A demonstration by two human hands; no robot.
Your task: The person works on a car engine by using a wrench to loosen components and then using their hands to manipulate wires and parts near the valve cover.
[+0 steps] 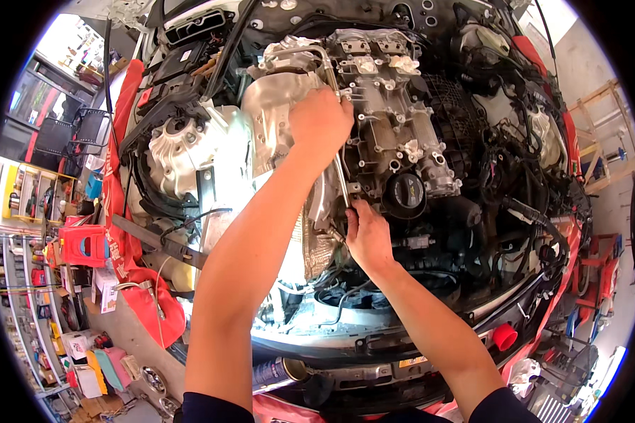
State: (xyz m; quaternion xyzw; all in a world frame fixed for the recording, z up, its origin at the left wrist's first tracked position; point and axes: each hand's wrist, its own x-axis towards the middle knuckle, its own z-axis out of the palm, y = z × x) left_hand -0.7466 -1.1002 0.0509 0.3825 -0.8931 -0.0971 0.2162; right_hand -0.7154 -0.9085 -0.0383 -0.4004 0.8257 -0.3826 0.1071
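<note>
A long bent metal pipe (343,169) runs along the gap between a silver heat shield (268,106) and the bare top of the engine (391,127). My left hand (319,120) is closed around its upper stretch, just below the bend. Lower down, the thumb and fingers of my right hand (369,236) pinch the pipe's near end. A black round oil filler cap (406,196) sits just right of that hand. Part of the pipe is hidden behind my left fist.
Crumpled white paper plugs (404,65) sit in openings on the engine. Loose wiring and hoses (522,162) crowd the right side. Red fender covers (123,155) drape both sides of the bay. A can (282,370) lies at the front edge, with a red cap (504,337) farther right.
</note>
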